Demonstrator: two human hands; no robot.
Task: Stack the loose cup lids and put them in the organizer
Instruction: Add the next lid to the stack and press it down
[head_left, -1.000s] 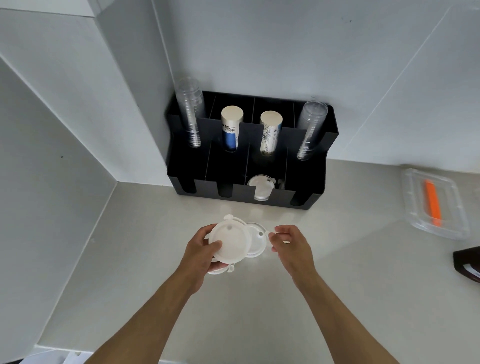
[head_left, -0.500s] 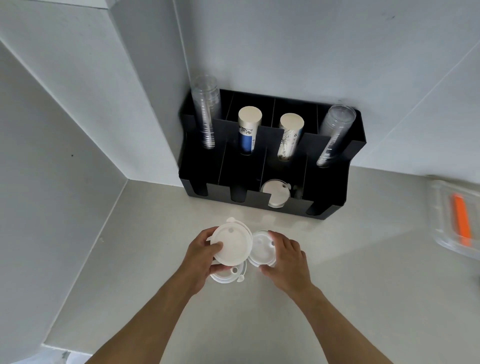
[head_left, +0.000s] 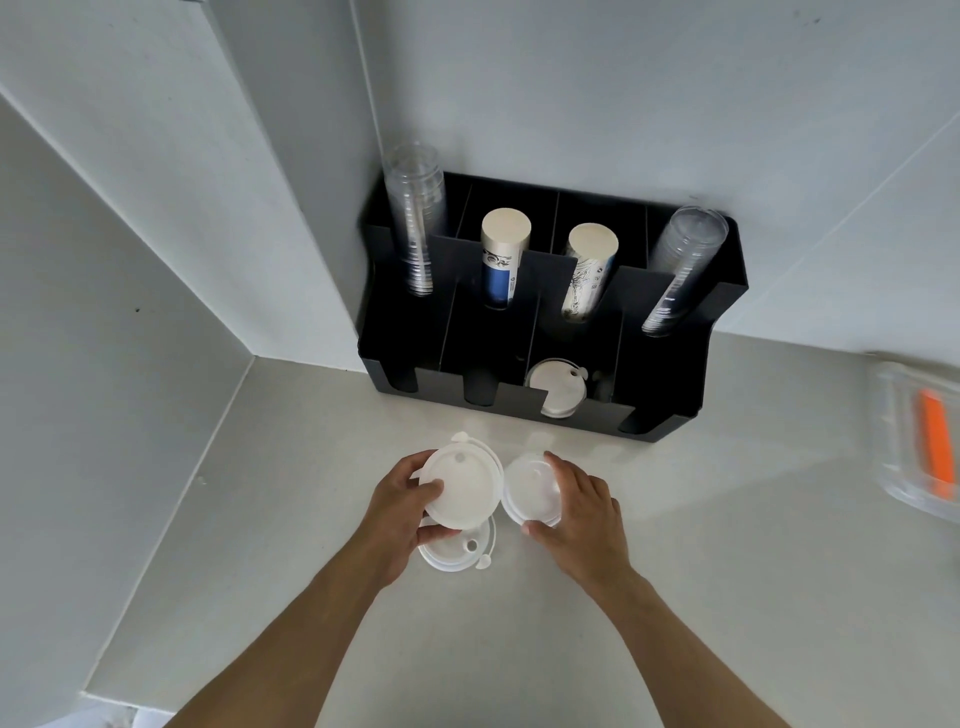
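Observation:
My left hand (head_left: 400, 512) grips a stack of white cup lids (head_left: 462, 486) by its rim, held just above the counter. Right beside it, my right hand (head_left: 582, 506) closes over another white lid (head_left: 527, 483) lying on the counter, thumb at its near edge. One more loose lid (head_left: 457, 553) lies flat under the left hand's stack, partly hidden. The black organizer (head_left: 519, 410) stands against the wall in the corner. A few white lids (head_left: 556, 389) sit in its third front slot.
The organizer's back slots hold two stacks of clear cups (head_left: 415, 228) (head_left: 680, 270) and two sleeves of paper cups (head_left: 501, 254) (head_left: 589, 270). A clear plastic box with an orange item (head_left: 919, 441) lies at the right edge. Walls close the left side and back.
My right hand has come left and down onto the lid beside the stack and closed on it. The left hand keeps its stack. The camera has shifted so the organizer sits further right.

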